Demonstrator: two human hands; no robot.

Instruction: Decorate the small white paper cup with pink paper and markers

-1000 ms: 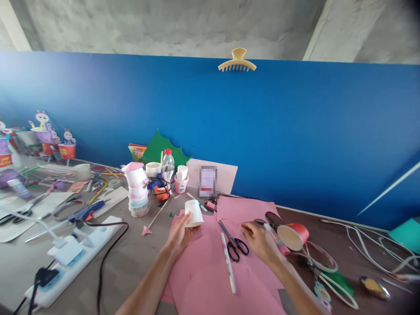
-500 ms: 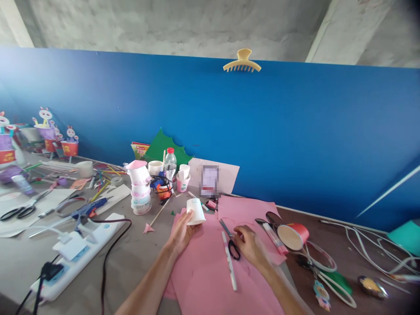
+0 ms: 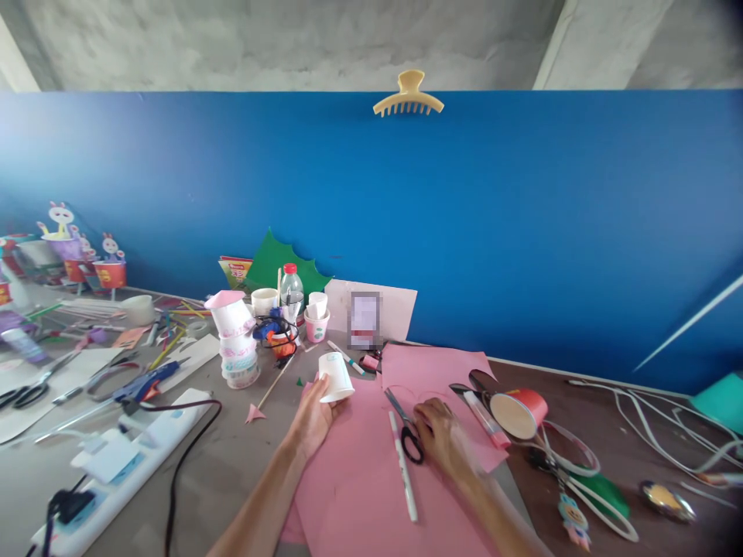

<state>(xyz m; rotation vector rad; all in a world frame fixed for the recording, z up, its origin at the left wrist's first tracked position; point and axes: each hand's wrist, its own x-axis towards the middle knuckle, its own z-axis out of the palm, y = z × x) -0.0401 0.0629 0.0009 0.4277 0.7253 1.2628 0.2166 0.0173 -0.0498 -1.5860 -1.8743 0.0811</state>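
Observation:
A white paper cup (image 3: 335,377) is gripped by my left hand (image 3: 315,414), upright and slightly tilted, above the pink paper (image 3: 354,472). My right hand (image 3: 442,433) is over the same paper with its fingers curled together; it is slightly blurred, and anything under the fingertips is hidden. Right beside those fingers lie black-handled scissors (image 3: 411,442), blades pointing away from me. A white marker (image 3: 402,468) rests on the paper between my two hands. To the right is a pink-and-clear glue tube (image 3: 486,420).
A red paper cup (image 3: 518,414) lies on its side at right, near white cables. At left stand a stack of decorated cups (image 3: 237,344), a power strip (image 3: 124,472) and a blue glue gun (image 3: 148,381). A blue partition (image 3: 493,224) closes off the back.
The camera view has shifted a little to the right. My right hand has come down closer to the scissors' handles. The left hand keeps hold of the white paper cup.

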